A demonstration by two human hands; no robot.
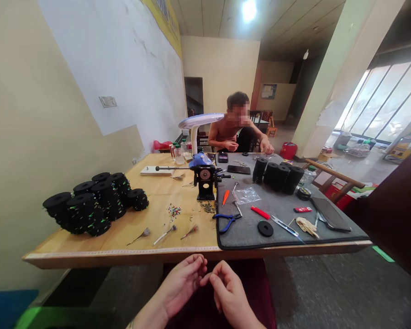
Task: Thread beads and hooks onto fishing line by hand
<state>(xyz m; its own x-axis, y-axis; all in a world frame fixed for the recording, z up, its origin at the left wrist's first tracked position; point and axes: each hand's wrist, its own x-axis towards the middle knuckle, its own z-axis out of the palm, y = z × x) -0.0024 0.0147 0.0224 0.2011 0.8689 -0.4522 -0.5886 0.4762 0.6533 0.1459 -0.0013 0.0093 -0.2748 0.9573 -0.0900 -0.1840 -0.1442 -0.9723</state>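
Observation:
Just in front of the table's near edge, my left hand has its fingers curled, fingertips close together. Beside it my right hand pinches thumb against forefinger, almost touching the left fingertips. Whatever they hold, if anything, is too small to make out. On the table before them lie thin brush-like bundles, small coloured beads and blue-handled pliers. A black winding device with a dial stands behind these.
Stacked black foam spools stand at the left, more black spools at the back right. A grey mat carries scissors-like snips, a black foam disc and a phone. A lamp rises mid-table; another person sits opposite.

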